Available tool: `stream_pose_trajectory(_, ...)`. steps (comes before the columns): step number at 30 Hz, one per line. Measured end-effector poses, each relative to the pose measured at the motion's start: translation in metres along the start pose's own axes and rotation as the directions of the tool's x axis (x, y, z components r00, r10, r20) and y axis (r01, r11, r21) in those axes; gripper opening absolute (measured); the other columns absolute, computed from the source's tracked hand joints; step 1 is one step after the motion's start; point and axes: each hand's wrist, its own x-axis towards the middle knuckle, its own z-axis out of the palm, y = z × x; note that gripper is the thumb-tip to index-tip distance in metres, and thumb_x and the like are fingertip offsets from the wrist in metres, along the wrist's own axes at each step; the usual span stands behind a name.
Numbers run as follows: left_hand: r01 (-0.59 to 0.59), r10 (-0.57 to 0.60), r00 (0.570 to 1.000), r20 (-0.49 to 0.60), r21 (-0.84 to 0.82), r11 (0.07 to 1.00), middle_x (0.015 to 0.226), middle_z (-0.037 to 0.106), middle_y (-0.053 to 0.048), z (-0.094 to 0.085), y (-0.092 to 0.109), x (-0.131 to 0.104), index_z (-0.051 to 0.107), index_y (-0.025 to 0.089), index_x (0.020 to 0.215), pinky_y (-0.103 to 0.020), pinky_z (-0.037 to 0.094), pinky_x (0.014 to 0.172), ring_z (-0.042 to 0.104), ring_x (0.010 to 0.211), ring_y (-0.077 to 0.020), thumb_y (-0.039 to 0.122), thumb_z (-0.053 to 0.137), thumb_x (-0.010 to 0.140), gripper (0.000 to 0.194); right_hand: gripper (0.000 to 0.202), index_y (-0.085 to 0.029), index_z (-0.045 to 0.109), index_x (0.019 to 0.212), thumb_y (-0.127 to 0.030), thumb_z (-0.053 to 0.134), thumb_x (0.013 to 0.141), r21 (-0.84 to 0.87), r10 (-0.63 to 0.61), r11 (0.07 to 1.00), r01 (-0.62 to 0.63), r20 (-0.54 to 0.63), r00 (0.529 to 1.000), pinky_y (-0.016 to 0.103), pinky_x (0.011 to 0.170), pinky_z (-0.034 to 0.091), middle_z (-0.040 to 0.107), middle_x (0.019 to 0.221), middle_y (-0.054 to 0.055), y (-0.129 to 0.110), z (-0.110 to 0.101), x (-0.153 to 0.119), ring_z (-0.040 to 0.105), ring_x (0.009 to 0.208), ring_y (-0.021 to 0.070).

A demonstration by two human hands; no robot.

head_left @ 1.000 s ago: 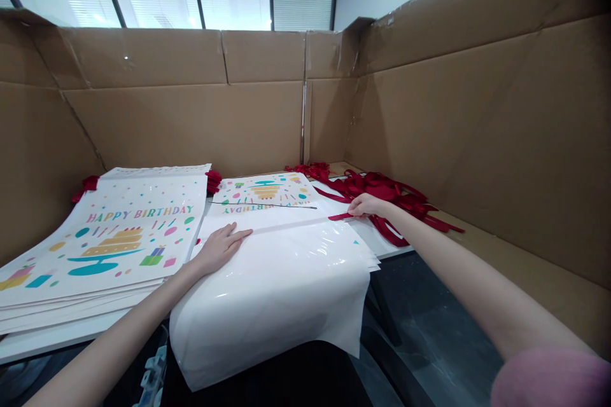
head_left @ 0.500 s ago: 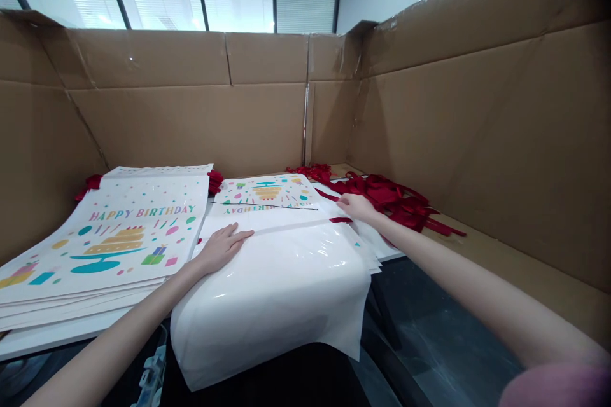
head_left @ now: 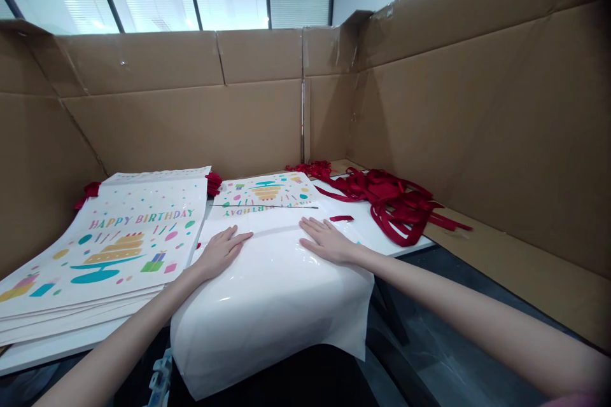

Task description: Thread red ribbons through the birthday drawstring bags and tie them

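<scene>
A glossy white plastic sheet [head_left: 277,311] hangs over the table's front edge. On its left part my left hand [head_left: 223,253] lies flat, fingers stretched out. My right hand [head_left: 329,240] rests open on the right part, palm down. Just beyond that hand a short piece of red ribbon [head_left: 342,218] sticks out at the sheet's side. Behind both hands is a printed birthday sheet [head_left: 267,189], its lettering upside down, with a thin dark rod [head_left: 262,206] lying across it.
To the left, a stack of "Happy Birthday" printed sheets [head_left: 138,203] has red ribbon bunches [head_left: 214,184] at its top corners. Loose red ribbons [head_left: 396,200] are heaped at the right of the white table [head_left: 413,244]. Cardboard walls [head_left: 191,121] rise behind and at both sides.
My right hand has moved from the ribbon at the sheet's right side onto the white sheet and lies flat. Some ribbon loops now hang nearer the table edge. My left hand stays put.
</scene>
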Motion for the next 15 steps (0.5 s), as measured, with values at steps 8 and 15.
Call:
stream_pose_trajectory(8, 0.015, -0.014, 1.0, -0.015, 0.019, 1.0, 0.148, 0.033, -0.004, 0.003, -0.001, 0.0, 0.038, 0.031, 0.14, -0.044, 0.027, 0.108, 0.029, 0.135, -0.0256, 0.04, 0.023, 0.097, 0.046, 0.074, -0.013, 0.023, 0.147, -0.061, 0.015, 0.091, -0.061, 0.133, 0.989, -0.137, -0.06, 0.989, 0.045, 0.114, 0.013, 0.014, 0.152, 0.009, 0.024, -0.002, -0.022, 0.011, 0.141, 0.0255)
stream_pose_trajectory(15, -0.019, 0.018, 0.999, 0.03, 0.054, 0.998, 0.147, 0.034, -0.007, -0.002, -0.007, 0.006, 0.036, 0.026, 0.141, -0.042, 0.03, 0.108, 0.031, 0.135, -0.025, 0.043, 0.023, 0.097, 0.049, 0.072, -0.01, 0.024, 0.146, -0.057, 0.018, 0.092, -0.067, 0.13, 0.989, -0.132, -0.028, 0.991, 0.048, 0.113, 0.015, 0.015, 0.152, 0.012, 0.018, -0.012, -0.021, 0.013, 0.14, 0.028)
